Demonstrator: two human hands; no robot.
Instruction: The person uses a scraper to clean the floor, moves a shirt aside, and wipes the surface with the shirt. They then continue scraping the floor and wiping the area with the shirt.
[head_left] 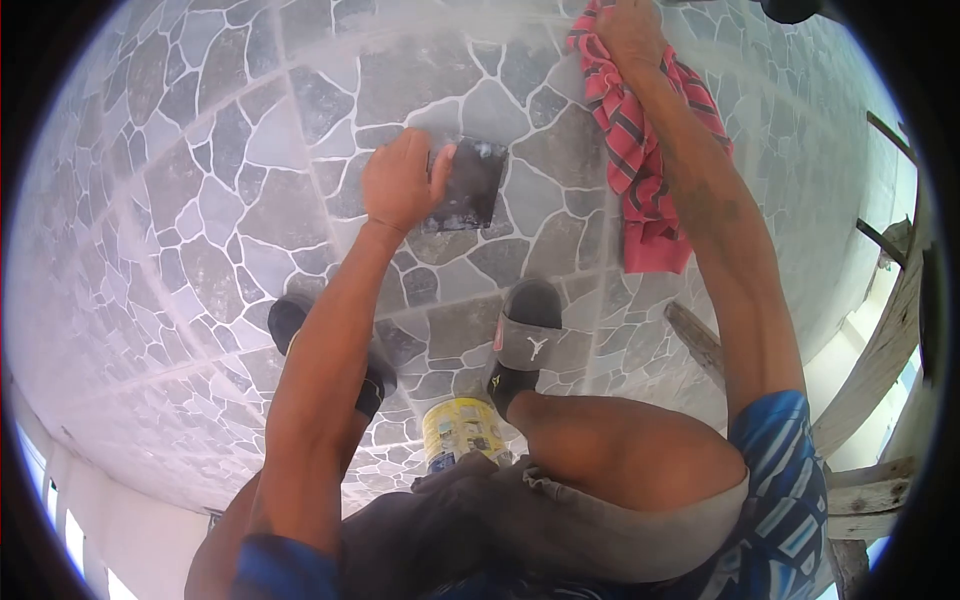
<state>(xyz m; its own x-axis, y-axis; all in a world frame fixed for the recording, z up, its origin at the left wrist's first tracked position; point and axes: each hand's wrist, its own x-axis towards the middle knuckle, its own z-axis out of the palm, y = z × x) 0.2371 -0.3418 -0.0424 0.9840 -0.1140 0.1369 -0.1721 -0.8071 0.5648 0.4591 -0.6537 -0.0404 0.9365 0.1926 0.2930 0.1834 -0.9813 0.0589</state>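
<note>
My left hand (403,182) is at the left edge of a flat dark square pad (468,185), which lies against the stone-patterned tile floor (420,85). The thumb rests over the pad, and the other fingers are bent and closed at its side. Farther right and forward, my right hand (630,35) is closed on a red cloth with dark stripes (640,150). The cloth hangs bunched beneath my right forearm, its lower end spread on the tiles. White dust or residue marks the pad's surface.
A yellow bucket (463,430) stands between my legs. My feet wear dark slides, the right one (530,335) with a white logo. A wooden piece (695,335) lies right of my foot, and wooden beams (870,500) stand at the right edge. A dark object (790,8) shows at the top.
</note>
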